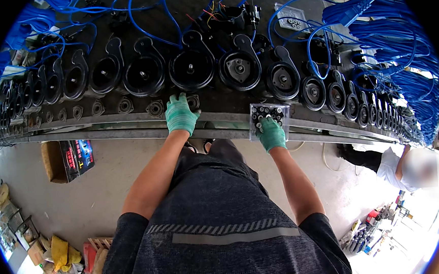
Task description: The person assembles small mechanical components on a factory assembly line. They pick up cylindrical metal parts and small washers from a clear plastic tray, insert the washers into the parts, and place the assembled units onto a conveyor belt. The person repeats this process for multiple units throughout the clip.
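Your left hand in its thin green glove (181,115) lies palm down over the front edge of the long dark table (219,100), its fingers slightly parted and pointing away from you, just beside a small round grey metal plate (193,102); whether those fingers touch the plate or have hold of anything, you cannot tell from here; your right hand in a matching green glove (271,133) reaches into a clear rectangular plastic box (253,128) at the same edge, its fingers bent down among small dark cylindrical parts with pale centres (263,110); how far those fingers are closed, and whether they grip a part, cannot be told; beyond your left hand stands a round black housing with a curved arm and an upright metal shaft (192,75), one of a long row along the table; to its right, nearer your right hand, a similar round black housing (240,83) has a grey metal plate seated inside it; thick bundles of bright blue cable (383,36) lie at the far right; below, an open cardboard box with dark printed sides (56,162) sits on the pale floor (106,196)
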A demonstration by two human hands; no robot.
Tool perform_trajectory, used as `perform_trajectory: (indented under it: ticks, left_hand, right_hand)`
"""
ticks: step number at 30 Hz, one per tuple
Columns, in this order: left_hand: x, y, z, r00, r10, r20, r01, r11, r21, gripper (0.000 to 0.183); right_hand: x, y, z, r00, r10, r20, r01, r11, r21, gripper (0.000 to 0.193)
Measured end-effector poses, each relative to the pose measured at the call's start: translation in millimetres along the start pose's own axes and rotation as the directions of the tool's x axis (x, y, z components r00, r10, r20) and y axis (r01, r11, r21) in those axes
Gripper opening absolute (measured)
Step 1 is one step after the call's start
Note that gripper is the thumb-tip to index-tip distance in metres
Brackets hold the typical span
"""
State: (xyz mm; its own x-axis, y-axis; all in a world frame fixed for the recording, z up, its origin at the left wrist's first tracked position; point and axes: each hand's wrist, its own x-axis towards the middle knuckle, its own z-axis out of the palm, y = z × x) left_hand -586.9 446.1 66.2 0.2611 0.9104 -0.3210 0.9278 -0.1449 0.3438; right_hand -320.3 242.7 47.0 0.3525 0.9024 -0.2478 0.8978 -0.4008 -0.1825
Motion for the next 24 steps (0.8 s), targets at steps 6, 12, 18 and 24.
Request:
perform_trajectory:
  ticks: [6, 12, 18, 24]
  left_hand:
    - [3.9, 4.9, -1.9, 0.999, -0.039, 0.010, 0.039, 0.999, 0.022, 0.079]
    - [12.2, 6.9, 9.1, 0.996, -0.077, 0.037, 0.083, 0.978, -0.191, 0.084]
    - [13.6, -6.2, 14.4, 0.994, -0.027, 0.109, 0.053, 0.968, -0.246, 0.082]
    - [-7.6, -34.6, -9.2, 0.938, 0.146, 0.315, 0.127, 0.701, -0.702, 0.074]
  right_hand:
    - [-0.1, 9.4, -11.4, 0.999, -0.027, 0.027, 0.023, 0.993, 0.117, 0.040]
    - [-5.4, -7.8, -21.4, 0.992, -0.011, -0.129, 0.073, 0.872, 0.485, 0.033]
    - [7.3, -91.8, -48.2, 0.997, 0.048, -0.053, 0.005, 0.690, 0.724, 0.033]
    - [28.1, -178.0, -63.6, 0.994, -0.084, -0.073, 0.108, 0.588, 0.802, 0.033]
